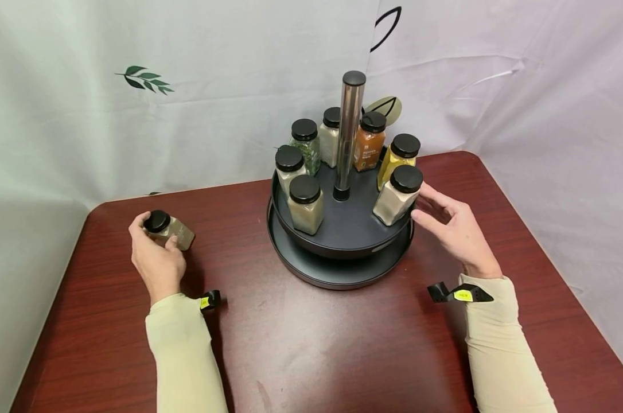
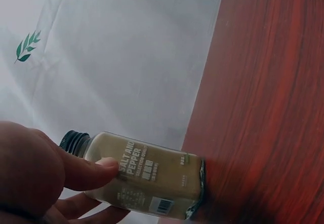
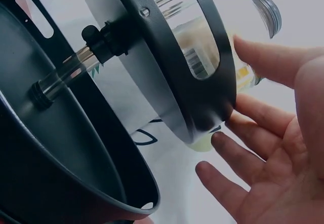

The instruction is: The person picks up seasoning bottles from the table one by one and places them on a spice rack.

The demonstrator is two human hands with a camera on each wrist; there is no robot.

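At the left of the table my left hand (image 1: 158, 260) grips a spice jar (image 1: 177, 232) with a black lid, tilted to one side. Its label reads "Salt and Pepper" in the left wrist view, where the thumb (image 2: 96, 171) lies across the glass. Over on the right, my right hand (image 1: 458, 232) is at the rim of a black two-tier turntable rack (image 1: 342, 226), fingers spread and loosely bent. In the right wrist view its fingertips meet the upper tray (image 3: 210, 89). Closest to that hand stands a jar of pale powder (image 1: 396, 198) on the upper tray.
Several more black-lidded jars ring the upper tray, among them an orange one (image 1: 369, 143), a yellow one (image 1: 396, 158) and a green herb one (image 1: 305, 149). A metal post (image 1: 350, 132) rises from the middle. White cloth (image 1: 229, 103) hangs behind the red-brown table (image 1: 311, 344).
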